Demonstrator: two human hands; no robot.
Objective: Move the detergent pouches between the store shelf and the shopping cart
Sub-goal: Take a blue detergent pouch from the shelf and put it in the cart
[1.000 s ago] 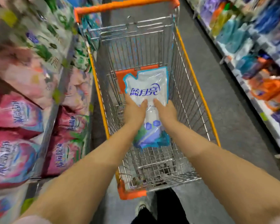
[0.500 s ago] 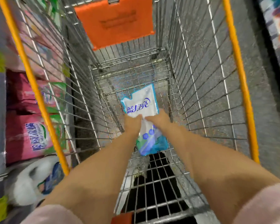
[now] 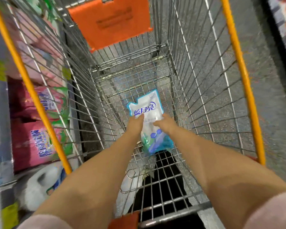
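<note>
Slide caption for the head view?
Left hand and right hand hold a detergent pouch low inside the cart.

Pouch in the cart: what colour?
White pouch, blue edges and lettering, blue-green bottom. Shows best in the head view.

pouch [image 3: 147, 109] lowered deep into cart [image 3: 243, 76], near floor

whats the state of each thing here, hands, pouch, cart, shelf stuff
detergent pouch, label up, low inside the shopping cart, held at both sides
left hand, grips the pouch's left side
right hand, grips the pouch's right side
shopping cart, pouch inside it
pink pouches, stacked outside the cart's left wall
</note>
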